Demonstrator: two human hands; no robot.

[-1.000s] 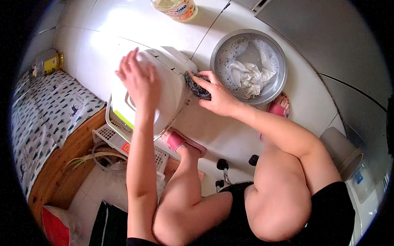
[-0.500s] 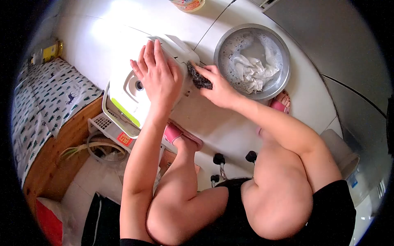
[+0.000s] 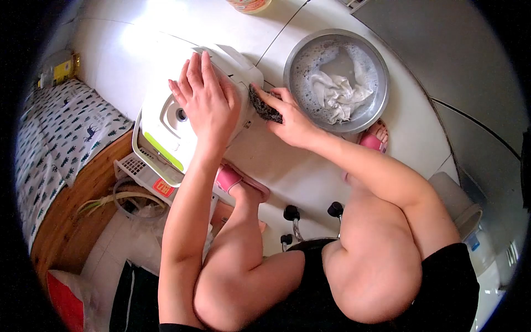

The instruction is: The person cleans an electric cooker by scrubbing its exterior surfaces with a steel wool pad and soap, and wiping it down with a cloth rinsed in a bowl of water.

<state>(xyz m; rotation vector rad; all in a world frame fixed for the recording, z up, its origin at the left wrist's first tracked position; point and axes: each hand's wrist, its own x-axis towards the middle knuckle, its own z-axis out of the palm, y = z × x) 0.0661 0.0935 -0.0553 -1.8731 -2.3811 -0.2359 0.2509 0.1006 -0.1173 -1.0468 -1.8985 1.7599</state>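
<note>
We are now resting our left hand (image 3: 209, 108), blurred a second ago, loosely spread on the rice cooker (image 3: 160, 124) on the floor (image 3: 105, 47), apparently steadying it while our right hand (image 3: 291, 120) is pinching a dark scrubber (image 3: 262, 106) against its side, near the soapy basin (image 3: 386, 86).

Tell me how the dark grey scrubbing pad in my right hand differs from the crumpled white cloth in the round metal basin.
The rough, dark grey scrubbing pad is held in your right hand, while the crumpled white cloth lies loose in the bubbly round metal basin. The pad is bunched compactly; the cloth spreads wider, in folds. Both have irregular outlines.
</note>
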